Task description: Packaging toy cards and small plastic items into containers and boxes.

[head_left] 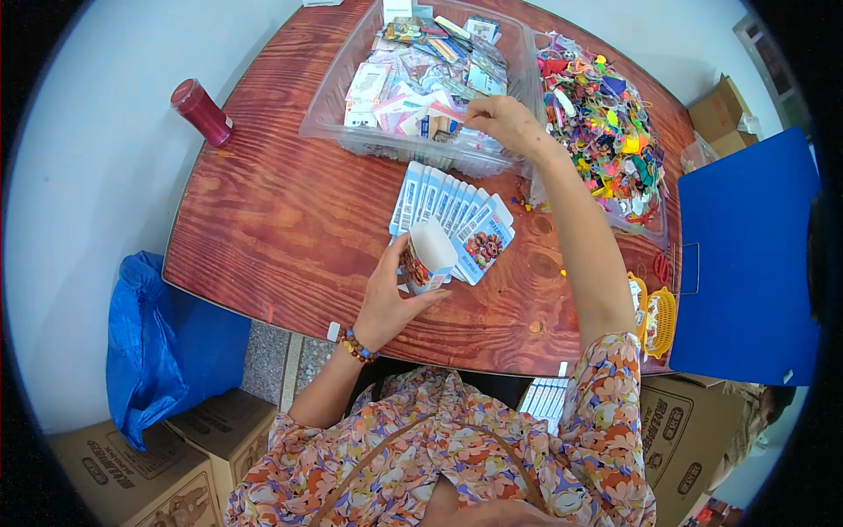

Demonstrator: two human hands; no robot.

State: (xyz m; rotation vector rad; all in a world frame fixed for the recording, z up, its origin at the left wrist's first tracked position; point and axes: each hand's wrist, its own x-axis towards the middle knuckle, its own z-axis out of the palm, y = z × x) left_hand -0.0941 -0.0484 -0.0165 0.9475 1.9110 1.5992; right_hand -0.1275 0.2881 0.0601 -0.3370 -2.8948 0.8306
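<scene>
My left hand (pixel 386 298) grips a small blue-and-white carton (pixel 428 255) with its top open, just above the table. Behind the carton lies a fanned row of flat blue-and-white cartons (pixel 483 227), printed with colourful pictures. My right hand (pixel 507 125) reaches over the near edge of a clear plastic bin (pixel 329 123), its fingers pinched at the paper and card packets (pixel 413 105) inside. What the right fingertips hold, if anything, is too small to make out.
A second clear tub heaped with small colourful trinkets (pixel 615 123) stands right of the bin. On the wooden table (pixel 255 228) are a red bottle (pixel 202 112), yellow baskets (pixel 659 323) and red scissors (pixel 661 267). A blue panel (pixel 746 263) borders the right; cardboard boxes (pixel 132 474) sit below.
</scene>
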